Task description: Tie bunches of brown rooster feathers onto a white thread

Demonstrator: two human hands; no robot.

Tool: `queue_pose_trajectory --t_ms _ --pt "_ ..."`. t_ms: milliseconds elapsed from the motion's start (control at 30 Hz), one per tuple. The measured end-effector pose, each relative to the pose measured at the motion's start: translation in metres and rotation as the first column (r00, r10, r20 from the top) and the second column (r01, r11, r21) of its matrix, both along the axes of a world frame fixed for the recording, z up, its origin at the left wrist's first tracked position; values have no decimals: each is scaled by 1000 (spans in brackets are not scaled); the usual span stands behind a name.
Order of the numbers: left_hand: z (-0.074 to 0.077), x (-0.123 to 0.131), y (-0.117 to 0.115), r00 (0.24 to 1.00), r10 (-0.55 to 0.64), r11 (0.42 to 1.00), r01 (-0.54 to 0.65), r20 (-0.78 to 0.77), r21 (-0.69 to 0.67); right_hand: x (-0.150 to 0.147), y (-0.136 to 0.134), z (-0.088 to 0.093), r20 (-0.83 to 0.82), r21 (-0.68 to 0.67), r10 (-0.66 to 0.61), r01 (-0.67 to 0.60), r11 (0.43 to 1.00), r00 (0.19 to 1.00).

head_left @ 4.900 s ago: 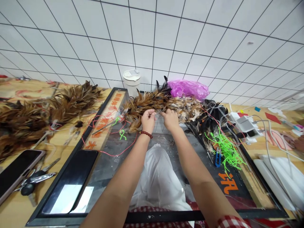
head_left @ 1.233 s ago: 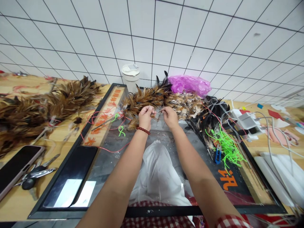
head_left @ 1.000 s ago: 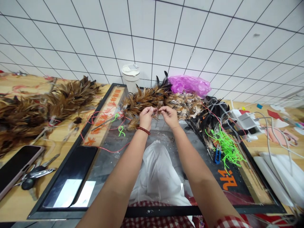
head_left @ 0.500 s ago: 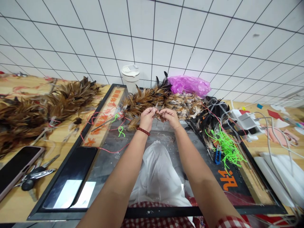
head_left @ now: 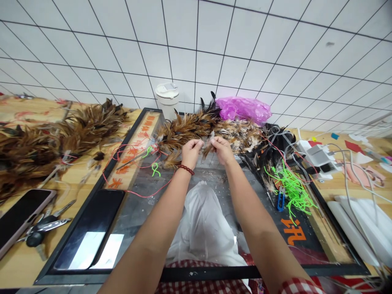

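Observation:
My right hand point(head_left: 223, 151) pinches a small brown feather tuft point(head_left: 207, 149), whose pale end sticks up past the fingertips. Left of it, my left hand point(head_left: 191, 153), with a dark red bead bracelet on the wrist, has thumb and fingers pinched together. Whatever lies between those fingertips is too small to make out. A narrow gap separates the two hands. Just behind them lie a brown feather bundle point(head_left: 186, 127) and a heap of lighter loose feathers point(head_left: 241, 134). Black feathers point(head_left: 260, 163) spread to the right.
A white lidded cup point(head_left: 168, 100) and a pink plastic bag point(head_left: 243, 109) stand at the back. Green cords point(head_left: 295, 192) and blue thread snips point(head_left: 281, 199) lie right, near white chargers point(head_left: 318, 157). Phones point(head_left: 92, 224), keys point(head_left: 45, 224) and more feather bundles point(head_left: 88, 124) are left.
My hands have moved apart a little from where their fingertips met. The feather tuft now shows in my right hand, with its pale end upward.

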State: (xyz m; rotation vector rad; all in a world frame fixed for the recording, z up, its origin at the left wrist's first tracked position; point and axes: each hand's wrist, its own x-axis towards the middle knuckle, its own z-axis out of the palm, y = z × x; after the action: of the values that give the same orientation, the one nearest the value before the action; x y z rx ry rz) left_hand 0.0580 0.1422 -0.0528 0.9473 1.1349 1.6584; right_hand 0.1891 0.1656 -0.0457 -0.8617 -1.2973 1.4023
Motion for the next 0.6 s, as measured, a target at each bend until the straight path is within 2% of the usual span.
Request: queue_pose_trajectory --t_ms 100,200,300,600 --pt "0 -2 2 995 2 999 2 98 -41 2 -3 0 27 -42 151 -150 988 988" --pt "3 -2 0 977 -95 992 108 191 -58 1 -5 1 49 -63 238 -235 970 970" --pt "7 -1 -4 959 -174 981 188 223 -44 0 -6 1 51 -71 249 -245 967 967" --pt "11 -1 -6 921 -217 971 238 325 -25 1 -3 0 74 -121 268 -258 959 961"
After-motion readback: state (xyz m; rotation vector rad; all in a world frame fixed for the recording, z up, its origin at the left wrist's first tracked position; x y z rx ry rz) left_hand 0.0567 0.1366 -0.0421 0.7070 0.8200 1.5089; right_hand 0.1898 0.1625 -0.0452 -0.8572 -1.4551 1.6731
